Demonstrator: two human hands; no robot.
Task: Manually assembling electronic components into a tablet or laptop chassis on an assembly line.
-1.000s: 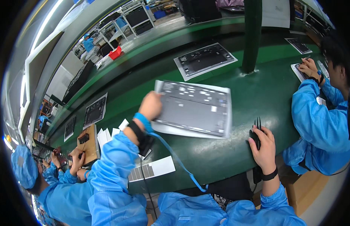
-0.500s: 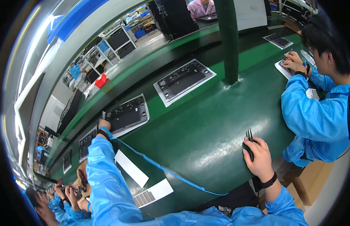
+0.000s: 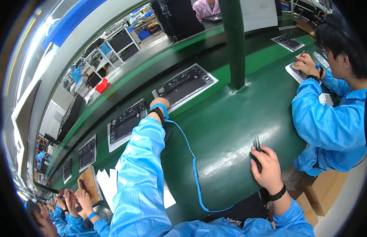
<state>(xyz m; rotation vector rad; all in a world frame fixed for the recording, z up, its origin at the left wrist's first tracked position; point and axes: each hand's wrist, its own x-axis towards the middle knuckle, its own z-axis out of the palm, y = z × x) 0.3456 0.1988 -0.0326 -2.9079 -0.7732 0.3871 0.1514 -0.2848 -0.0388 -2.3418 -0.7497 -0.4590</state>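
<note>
My left hand (image 3: 160,103), with a black band and a blue wrist strap at the wrist, reaches far across the table. It is at the near left corner of a black laptop housing panel (image 3: 182,90) lying on a white sheet. Its fingers are hidden behind the hand, so I cannot see whether they grip the panel's edge. My right hand (image 3: 266,168) is closed round dark tweezers (image 3: 257,145), whose tips point away from me above the green table (image 3: 219,134). A second panel (image 3: 128,120) lies left of my left forearm.
A blue coiled cord (image 3: 196,173) runs from my left wrist toward me. White paper strips (image 3: 108,185) lie beside my left sleeve. A green post (image 3: 235,47) rises from the table. At right a co-worker in blue (image 3: 329,114) bends over a device; further panels (image 3: 87,153) lie leftward.
My left hand has moved right, from the left panel to the corner of the middle one. The cord has swung with it. My right hand still holds the tweezers, in nearly the same place.
</note>
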